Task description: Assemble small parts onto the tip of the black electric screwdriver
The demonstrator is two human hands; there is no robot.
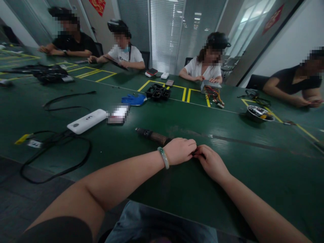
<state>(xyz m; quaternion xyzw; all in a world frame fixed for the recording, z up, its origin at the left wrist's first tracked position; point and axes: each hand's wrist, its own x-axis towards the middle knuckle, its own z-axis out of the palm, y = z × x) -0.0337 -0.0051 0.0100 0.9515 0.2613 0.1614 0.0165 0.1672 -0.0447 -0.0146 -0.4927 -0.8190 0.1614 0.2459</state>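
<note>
left hand (180,151), right hand (212,164): grip pinching dark piece (194,153) | white device (87,121): 3-like mark | white tag (34,143): print illegible

Our left arm (126,173) reaches far and right, our right arm (260,202) far and left; left hand (180,151), palm down, nears right hand (212,163), pinching.

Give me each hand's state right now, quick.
Left hand: curled; whether it holds anything cannot be told.
Right hand: closed, pinching a small dark piece.
</note>
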